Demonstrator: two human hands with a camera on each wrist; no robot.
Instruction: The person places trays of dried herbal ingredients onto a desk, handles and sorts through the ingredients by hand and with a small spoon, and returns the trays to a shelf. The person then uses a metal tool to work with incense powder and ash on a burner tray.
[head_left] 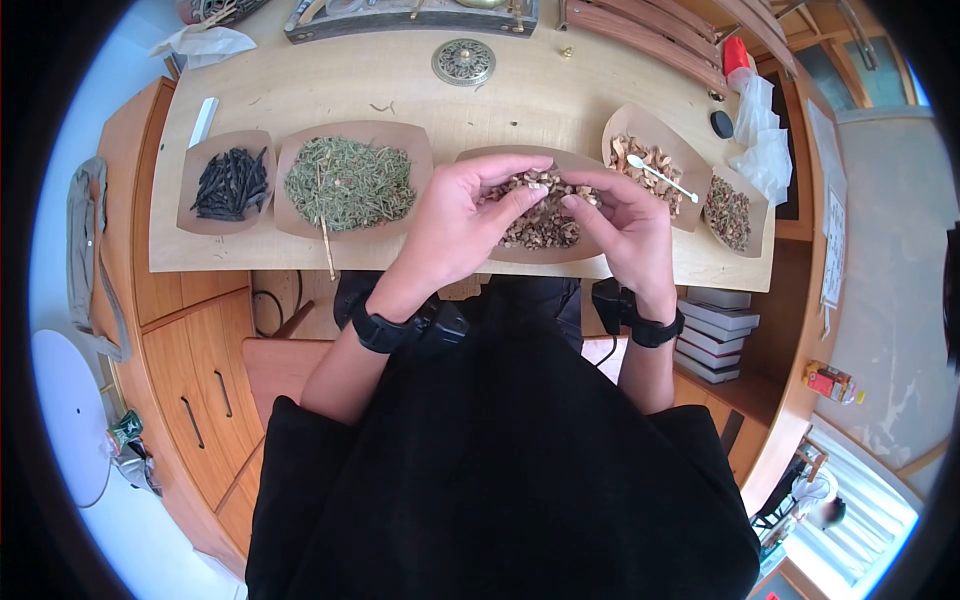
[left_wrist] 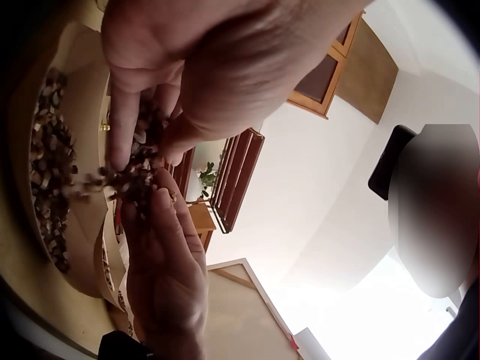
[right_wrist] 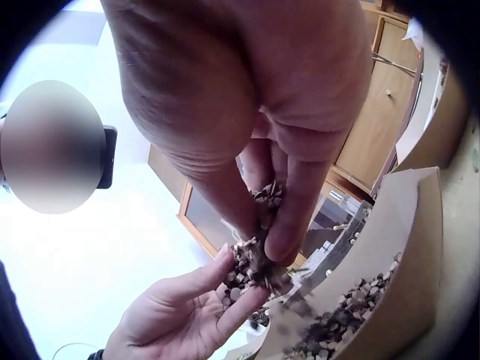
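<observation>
Over a brown paper tray (head_left: 540,256) of chopped dried root pieces (left_wrist: 51,169), both hands hold some of the same pieces. My left hand (head_left: 465,215) pinches a share between thumb and fingers. Opposite it, my right hand (head_left: 640,225) curls its fingers and thumb round the pieces, fingertips close to the left ones. In the right wrist view, the clump of pieces (right_wrist: 240,277) sits between the two hands' fingertips. Loose pieces (left_wrist: 90,184), blurred, drop toward the tray in the left wrist view.
To the left stand trays of green dried herb (head_left: 350,180) with a long stalk and black strips (head_left: 232,185). To the right are pale slices (head_left: 650,165) with a white spoon (head_left: 660,175), and mixed small pieces (head_left: 728,213). Behind lies a round pierced metal lid (head_left: 463,62).
</observation>
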